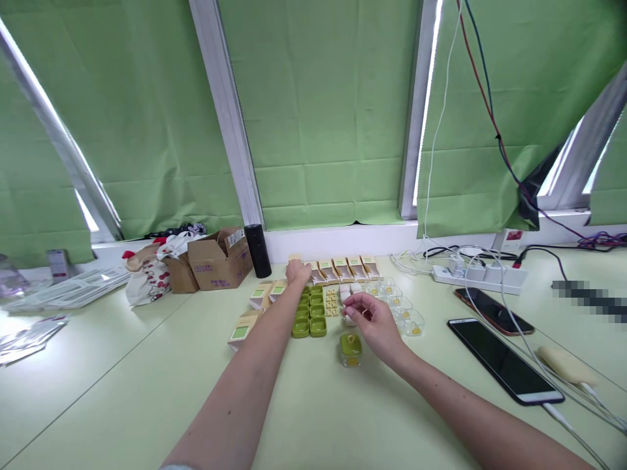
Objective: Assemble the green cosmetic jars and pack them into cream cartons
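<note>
My left hand (297, 269) reaches to the far end of the table, at a small beige cardboard box (294, 257); its fingertips are hidden. Nearer me, my right hand (375, 320) has thumb and forefinger drawn together beside small white pieces (349, 288); what they pinch, if anything, is too small to make out. Below that hand stands a clear square jar (351, 360) with a green lid (350, 343). Green square lids (318, 326) lie in two columns between my arms. Small yellow pieces (332, 303) lie alongside, and clear containers (414, 323) with yellow bits stand to the right.
More small boxes (356, 266) line the back, others (243, 328) lie beside my left arm. A carton (220, 261) and black cylinder (257, 250) stand back left. Two phones (504, 359), a power strip (482, 277) and loose cables occupy the right.
</note>
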`<state>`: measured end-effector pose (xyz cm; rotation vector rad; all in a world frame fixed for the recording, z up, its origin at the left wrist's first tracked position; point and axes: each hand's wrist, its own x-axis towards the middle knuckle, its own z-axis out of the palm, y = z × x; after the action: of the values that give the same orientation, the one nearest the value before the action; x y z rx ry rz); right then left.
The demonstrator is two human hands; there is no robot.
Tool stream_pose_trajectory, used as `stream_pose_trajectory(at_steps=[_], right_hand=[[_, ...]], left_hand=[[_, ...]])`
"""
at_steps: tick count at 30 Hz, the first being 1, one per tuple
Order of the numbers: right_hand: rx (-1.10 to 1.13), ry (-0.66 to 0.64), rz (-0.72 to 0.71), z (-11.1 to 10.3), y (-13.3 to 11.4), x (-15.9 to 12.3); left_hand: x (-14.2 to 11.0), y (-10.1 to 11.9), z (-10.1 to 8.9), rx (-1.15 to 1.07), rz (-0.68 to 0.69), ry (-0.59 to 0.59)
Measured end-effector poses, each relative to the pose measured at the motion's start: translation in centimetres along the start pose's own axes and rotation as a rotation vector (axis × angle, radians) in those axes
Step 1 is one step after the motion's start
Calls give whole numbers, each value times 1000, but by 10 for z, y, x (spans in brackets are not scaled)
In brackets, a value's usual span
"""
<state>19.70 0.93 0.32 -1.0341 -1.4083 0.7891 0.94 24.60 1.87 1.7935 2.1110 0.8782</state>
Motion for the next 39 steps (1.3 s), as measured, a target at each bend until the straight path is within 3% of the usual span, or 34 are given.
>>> stream_pose_trajectory(at_steps=[8,14,17,21,25,28,31,39], right_hand=[[5,43,-26,-2,1,2],[14,65,-11,-8,-4,5],[43,100,-27,-11,-5,8],[46,138,-28,-13,-2,10],[43,135,-44,-13,3,11],[39,127,-43,-11,7,9],[27,120,-37,-8,9,7],[-6,89,-46,-5,14,4]], left_hand=[[-10,3,-12,-12,-53,-60],[-28,12,-49,-83,32,-15],[-53,20,-71,-154,153,-11],[-115,21,-86,-245,372,-121],[-189,8,-86,-267,610,-268],[-225,-4,-82,-185,707,-312],[-239,-10,-80,-151,773,-385],[-243,-12,-73,-105,815,-469]])
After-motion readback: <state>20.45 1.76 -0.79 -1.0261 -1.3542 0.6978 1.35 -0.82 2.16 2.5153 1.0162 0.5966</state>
